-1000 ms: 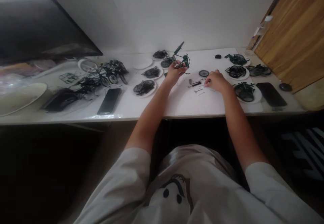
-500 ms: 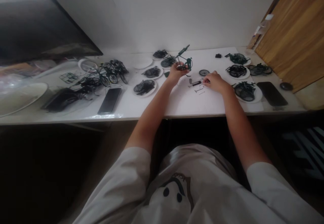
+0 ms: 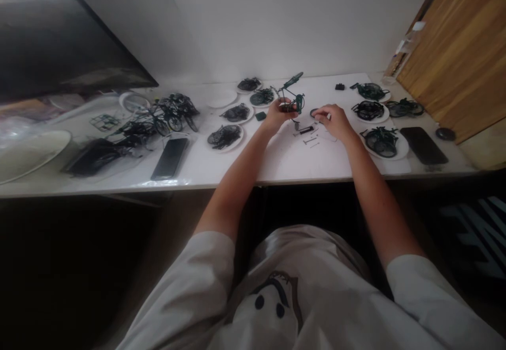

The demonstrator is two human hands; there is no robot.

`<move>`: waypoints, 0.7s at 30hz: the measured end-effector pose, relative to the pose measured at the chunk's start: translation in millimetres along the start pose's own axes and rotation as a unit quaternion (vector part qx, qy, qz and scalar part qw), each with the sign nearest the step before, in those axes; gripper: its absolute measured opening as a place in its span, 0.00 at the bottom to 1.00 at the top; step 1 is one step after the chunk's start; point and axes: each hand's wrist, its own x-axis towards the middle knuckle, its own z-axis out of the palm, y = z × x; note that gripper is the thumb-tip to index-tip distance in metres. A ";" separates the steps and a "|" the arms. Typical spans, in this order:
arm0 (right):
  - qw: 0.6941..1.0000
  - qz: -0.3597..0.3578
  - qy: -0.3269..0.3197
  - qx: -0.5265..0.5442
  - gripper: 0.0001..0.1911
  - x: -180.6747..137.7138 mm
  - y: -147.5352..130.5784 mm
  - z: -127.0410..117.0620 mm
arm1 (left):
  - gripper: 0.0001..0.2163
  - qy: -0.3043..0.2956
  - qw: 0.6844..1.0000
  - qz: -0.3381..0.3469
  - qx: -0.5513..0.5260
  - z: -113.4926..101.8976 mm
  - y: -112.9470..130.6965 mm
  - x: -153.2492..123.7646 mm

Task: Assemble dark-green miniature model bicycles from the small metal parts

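A dark green model bicycle frame (image 3: 291,89) is raised over the table, and my left hand (image 3: 278,115) is closed around its lower part. To the right, my right hand (image 3: 333,120) hovers with thumb and fingertips pinched together; whatever they hold is too small to make out. Behind those fingertips a small wheel (image 3: 314,112) shows in part, mostly covered by the hand. A small black part (image 3: 306,130) and thin pin-like pieces (image 3: 310,140) lie on the white surface between my hands.
Plates of dark bicycle parts stand left (image 3: 225,137) and right (image 3: 384,143). Model bicycles (image 3: 176,112) cluster farther left, near a phone (image 3: 169,158). Another dark phone (image 3: 424,145) lies at the right. A wall closes the back; a bottle (image 3: 411,39) stands by a wooden board (image 3: 458,49).
My right hand has lifted off the small parts and moved up slightly, its fingers pinched, now covering most of the wheel. The frame in my left hand has shifted slightly right and tilted.
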 end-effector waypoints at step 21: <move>0.995 0.028 0.069 0.074 0.06 -1.8 -22.6 27.1 | 0.30 -0.040 0.999 -0.008 0.023 8.7 -1.3 -5.1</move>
